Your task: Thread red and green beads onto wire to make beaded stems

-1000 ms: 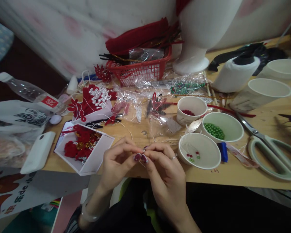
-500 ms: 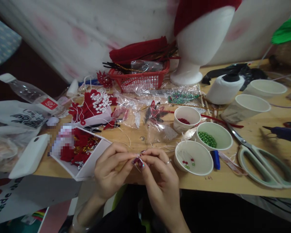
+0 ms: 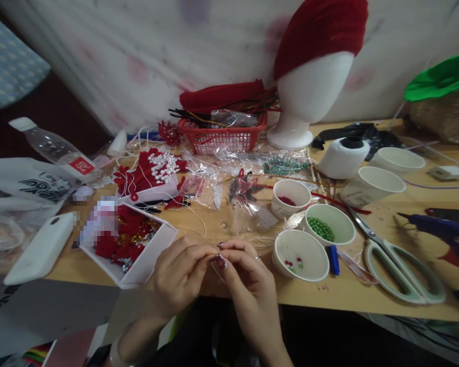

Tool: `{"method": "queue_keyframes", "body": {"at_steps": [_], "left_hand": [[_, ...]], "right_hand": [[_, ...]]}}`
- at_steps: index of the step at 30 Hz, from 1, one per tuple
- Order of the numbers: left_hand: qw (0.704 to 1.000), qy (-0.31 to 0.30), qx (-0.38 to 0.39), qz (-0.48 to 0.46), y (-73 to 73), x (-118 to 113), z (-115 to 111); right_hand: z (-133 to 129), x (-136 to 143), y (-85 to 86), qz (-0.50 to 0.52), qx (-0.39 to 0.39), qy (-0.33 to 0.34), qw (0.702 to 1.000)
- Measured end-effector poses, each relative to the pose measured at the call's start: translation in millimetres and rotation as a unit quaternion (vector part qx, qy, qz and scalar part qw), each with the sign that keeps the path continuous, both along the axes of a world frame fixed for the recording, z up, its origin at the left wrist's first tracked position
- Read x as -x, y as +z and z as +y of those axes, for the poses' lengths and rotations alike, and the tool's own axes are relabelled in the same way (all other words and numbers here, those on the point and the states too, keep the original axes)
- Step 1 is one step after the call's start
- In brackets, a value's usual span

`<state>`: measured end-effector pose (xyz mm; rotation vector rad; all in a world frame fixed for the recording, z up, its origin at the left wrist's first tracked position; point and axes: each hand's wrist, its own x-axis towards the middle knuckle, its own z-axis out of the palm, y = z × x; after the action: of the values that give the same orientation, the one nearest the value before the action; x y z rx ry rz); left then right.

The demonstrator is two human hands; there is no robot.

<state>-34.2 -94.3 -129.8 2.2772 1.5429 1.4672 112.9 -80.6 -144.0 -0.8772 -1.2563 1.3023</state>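
Note:
Above the table's front edge, my left hand (image 3: 181, 272) and my right hand (image 3: 248, 285) meet fingertip to fingertip, both pinched. A thin pale thread (image 3: 219, 274) loops below the fingertips. Anything smaller between them is too small to make out. Just right of my right hand stands a paper cup (image 3: 279, 260) holding a few red and green beads (image 3: 292, 265). Behind it are a cup of green beads (image 3: 320, 229) and a cup of dark red beads (image 3: 286, 201). Left of my left hand sits a white box (image 3: 153, 252) filled with red and gold ornaments (image 3: 128, 232).
Scissors (image 3: 390, 260), a blue glue gun (image 3: 436, 227) and a thread spool (image 3: 342, 159) lie to the right. At the back stand a red basket (image 3: 222, 137) and a white mannequin head (image 3: 309, 97). A bottle (image 3: 57, 148) and a white phone-like object (image 3: 40, 250) are left.
The view has tilted up and turned slightly right, showing more of the mannequin head and glue gun. Both hands stay pinched together, with the fingers shifted slightly.

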Motion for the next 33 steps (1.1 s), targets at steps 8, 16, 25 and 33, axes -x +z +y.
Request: {"method": "queue_keyframes", "body": {"at_steps": [8, 16, 25, 33], "left_hand": [[0.998, -0.015, 0.009, -0.058, 2.4, 0.0, 0.3], [0.870, -0.088, 0.194, -0.445, 3.6, 2.1, -2.1], [0.798, -0.060, 0.088, -0.594, 19.0, 8.1, -0.7], [0.989, 0.002, 0.085, -0.121, 1.3, -3.5, 1.9]], "right_hand": [[1.5, 0.7, 2.4, 0.031, 0.035, 0.018, 0.999], [-0.4, 8.1, 0.4, -0.067, -0.097, -0.072, 0.990], [-4.2, 6.6, -2.8, -0.110, -0.082, -0.057, 0.989], [-5.4, 4.7, -3.7, -0.152, -0.098, -0.051, 0.982]]}}
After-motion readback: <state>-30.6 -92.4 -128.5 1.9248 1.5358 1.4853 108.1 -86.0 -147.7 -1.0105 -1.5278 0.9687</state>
